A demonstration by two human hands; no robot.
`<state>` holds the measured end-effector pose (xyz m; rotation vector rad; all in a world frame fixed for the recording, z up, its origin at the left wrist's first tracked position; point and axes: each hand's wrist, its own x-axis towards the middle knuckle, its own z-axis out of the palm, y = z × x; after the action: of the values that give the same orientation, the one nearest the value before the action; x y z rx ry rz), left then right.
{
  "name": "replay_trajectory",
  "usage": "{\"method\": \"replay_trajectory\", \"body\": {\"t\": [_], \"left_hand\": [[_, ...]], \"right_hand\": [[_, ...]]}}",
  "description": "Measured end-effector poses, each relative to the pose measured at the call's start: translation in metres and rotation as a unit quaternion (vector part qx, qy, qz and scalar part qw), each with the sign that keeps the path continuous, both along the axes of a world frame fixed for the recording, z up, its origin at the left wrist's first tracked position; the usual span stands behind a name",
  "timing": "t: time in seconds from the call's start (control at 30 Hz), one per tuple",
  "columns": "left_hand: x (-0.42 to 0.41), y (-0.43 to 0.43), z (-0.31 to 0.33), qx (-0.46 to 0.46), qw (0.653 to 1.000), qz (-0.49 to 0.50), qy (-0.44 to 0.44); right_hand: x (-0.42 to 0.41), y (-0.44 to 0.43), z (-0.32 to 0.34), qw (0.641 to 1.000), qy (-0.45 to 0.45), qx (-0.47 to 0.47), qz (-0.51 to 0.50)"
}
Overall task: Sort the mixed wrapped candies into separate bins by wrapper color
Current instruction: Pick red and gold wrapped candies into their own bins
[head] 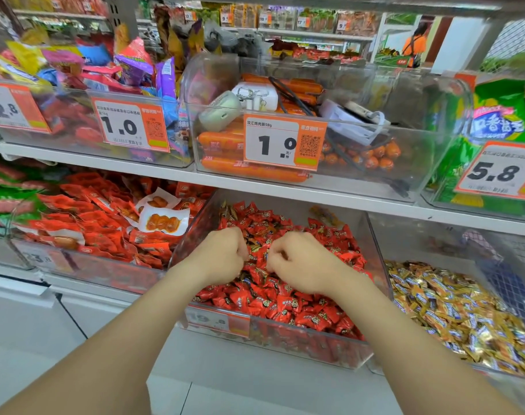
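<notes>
Landmark: the red-candy bin (375, 241), a clear tub on the lower shelf
Task's thing: red candies (300, 310) fill this bin; a few gold-and-dark strays (256, 249) lie at its middle
Key relation: the strays sit between the two hands, just beyond the knuckles; their long axis cannot be told
Left hand (222, 256): over the bin's middle-left, fingers curled down into the pile; whether they pinch a wrapper cannot be told
Right hand (297, 265): over the bin's middle-right, fingers curled likewise, grip also unclear
Nearer hand: both about equal, judging by the gap
Destination: gold candies (449, 310) in the tub just right of the bin, so the right hand has the shorter carry
Surface: loose, slippery wrappers, likely to shift
Room: the upper shelf (285, 190) overhangs the bin's back; its front is open
</notes>
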<state>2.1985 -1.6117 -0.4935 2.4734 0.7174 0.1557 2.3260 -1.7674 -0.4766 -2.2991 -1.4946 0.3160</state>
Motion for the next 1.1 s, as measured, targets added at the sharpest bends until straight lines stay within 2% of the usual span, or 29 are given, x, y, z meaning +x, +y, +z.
{"method": "replay_trajectory", "body": {"t": [0.1, 0.2, 0.4, 0.6, 0.7, 0.8, 0.87, 0.97, 1.03, 1.1], "left_hand": [[-0.006, 0.002, 0.003, -0.026, 0.999, 0.025, -0.028], [-0.004, -0.002, 0.005, -0.027, 0.998, 0.026, -0.054], [0.005, 0.007, -0.006, 0.031, 0.994, 0.063, -0.087], [0.016, 0.007, -0.010, 0.046, 0.997, 0.019, -0.063], [0.025, 0.006, -0.013, 0.043, 0.996, 0.040, -0.073], [0.032, 0.009, -0.019, 0.064, 0.996, 0.036, -0.043], [0.035, 0.010, -0.021, 0.065, 0.997, 0.034, -0.020], [0.039, 0.011, -0.025, 0.076, 0.996, 0.046, -0.015], [0.043, 0.012, -0.029, 0.085, 0.995, 0.048, -0.012], [0.047, 0.012, -0.030, 0.084, 0.996, 0.036, 0.001]], "right_hand": [[-0.004, 0.004, -0.007, 0.995, -0.071, -0.064, 0.018], [-0.005, 0.012, -0.011, 0.990, -0.131, -0.047, 0.007], [-0.008, 0.030, -0.018, 0.982, -0.176, -0.074, 0.002], [-0.002, 0.030, -0.020, 0.975, -0.206, -0.083, 0.005], [-0.003, 0.029, -0.017, 0.979, -0.189, -0.079, 0.010], [-0.002, 0.022, -0.010, 0.996, -0.083, -0.013, -0.033], [0.003, 0.015, -0.004, 0.995, -0.034, 0.041, -0.083], [0.016, 0.003, 0.001, 0.984, -0.073, 0.069, -0.147], [0.025, -0.003, 0.001, 0.980, -0.098, 0.089, -0.146], [0.030, -0.006, -0.001, 0.983, -0.083, 0.108, -0.125]]}}
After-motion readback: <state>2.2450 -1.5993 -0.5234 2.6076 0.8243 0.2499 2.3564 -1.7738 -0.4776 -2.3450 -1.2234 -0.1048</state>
